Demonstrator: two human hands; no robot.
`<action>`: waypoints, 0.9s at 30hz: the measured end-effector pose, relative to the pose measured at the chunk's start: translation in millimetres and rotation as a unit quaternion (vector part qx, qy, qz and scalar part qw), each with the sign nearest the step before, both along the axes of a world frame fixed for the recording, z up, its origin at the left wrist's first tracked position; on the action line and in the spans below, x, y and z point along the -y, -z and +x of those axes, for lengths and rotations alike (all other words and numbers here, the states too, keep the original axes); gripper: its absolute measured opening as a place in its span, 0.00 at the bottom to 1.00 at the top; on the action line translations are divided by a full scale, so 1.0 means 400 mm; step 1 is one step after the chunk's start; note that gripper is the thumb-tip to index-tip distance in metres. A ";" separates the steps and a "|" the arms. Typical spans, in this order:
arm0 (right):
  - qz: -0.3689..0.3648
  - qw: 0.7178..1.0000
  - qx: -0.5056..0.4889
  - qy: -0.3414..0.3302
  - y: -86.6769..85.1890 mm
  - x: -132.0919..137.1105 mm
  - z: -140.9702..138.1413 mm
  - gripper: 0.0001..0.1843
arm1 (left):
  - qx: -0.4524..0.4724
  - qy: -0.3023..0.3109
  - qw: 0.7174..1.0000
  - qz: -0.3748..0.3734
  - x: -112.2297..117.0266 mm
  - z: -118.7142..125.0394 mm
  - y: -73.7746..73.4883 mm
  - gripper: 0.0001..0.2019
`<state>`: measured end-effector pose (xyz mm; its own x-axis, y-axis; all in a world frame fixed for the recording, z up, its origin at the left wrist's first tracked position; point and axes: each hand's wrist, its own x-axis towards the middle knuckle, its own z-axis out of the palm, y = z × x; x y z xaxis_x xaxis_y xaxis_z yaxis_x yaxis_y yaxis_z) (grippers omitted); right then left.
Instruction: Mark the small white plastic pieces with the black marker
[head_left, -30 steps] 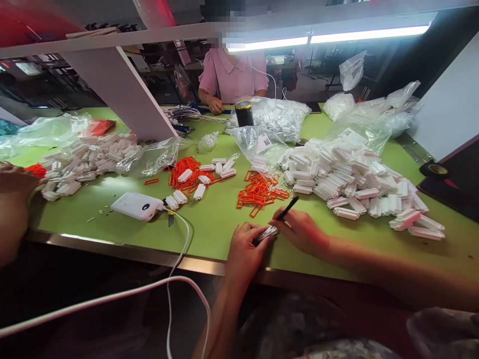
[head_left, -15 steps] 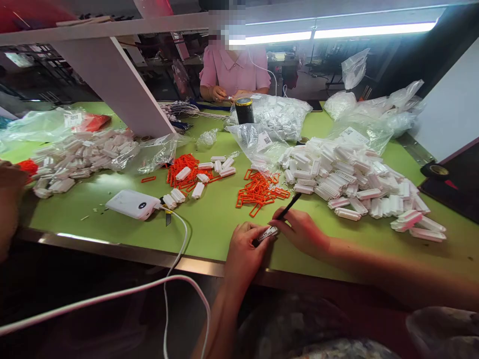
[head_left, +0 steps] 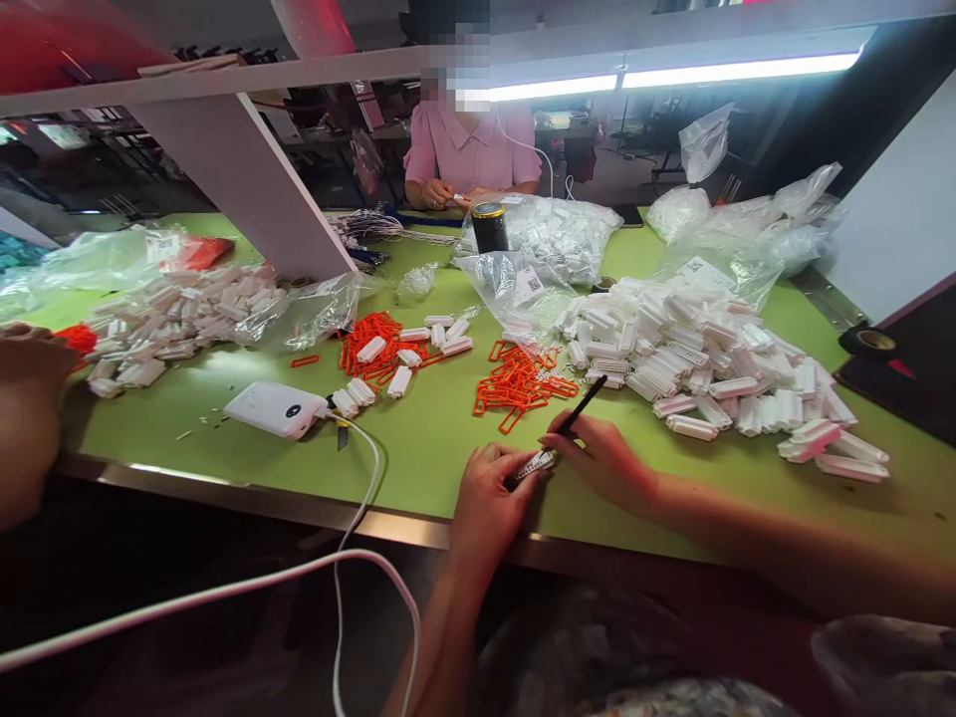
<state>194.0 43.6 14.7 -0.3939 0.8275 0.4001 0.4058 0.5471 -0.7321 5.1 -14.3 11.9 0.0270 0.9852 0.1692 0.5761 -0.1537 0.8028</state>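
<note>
My left hand [head_left: 489, 498] is closed around a white connector housing [head_left: 535, 464], whose face with rows of small holes is turned up. It is held low over the front part of the green table. My right hand [head_left: 601, 460] pinches a thin black stick-like tool [head_left: 583, 406], perhaps tweezers, slanting up to the right. The tool's lower end meets the housing; its tip is too small to make out. Just beyond my hands lies a heap of orange rectangular frames [head_left: 515, 383]. To the right spreads a big pile of white connector housings [head_left: 687, 349].
A white power bank [head_left: 275, 409] with a white cable [head_left: 373, 468] sits left of my hands. Another orange heap [head_left: 377, 339] and a second white pile [head_left: 183, 314] lie farther left. A co-worker's hand [head_left: 26, 368] shows at the left edge. Opposite sits a person [head_left: 472, 149] behind a black can [head_left: 489, 229].
The view has shifted slightly, moving the table's contents a little right and down at the left. My right hand's black tool has tilted slightly; both hands keep their holds.
</note>
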 end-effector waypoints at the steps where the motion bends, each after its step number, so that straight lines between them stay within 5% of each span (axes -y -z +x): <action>1: 0.004 1.000 0.003 -0.003 -0.002 0.001 0.000 0.19 | 0.000 0.000 1.000 -0.001 0.000 0.000 -0.001 0.08; 15: 0.150 0.974 0.161 -0.047 -0.012 0.016 -0.006 0.19 | -0.003 -0.001 1.000 -0.008 0.002 -0.002 0.001 0.07; 27: 0.029 0.999 0.040 -0.009 -0.005 0.010 0.002 0.21 | -0.001 0.000 1.000 0.003 0.001 -0.002 0.006 0.10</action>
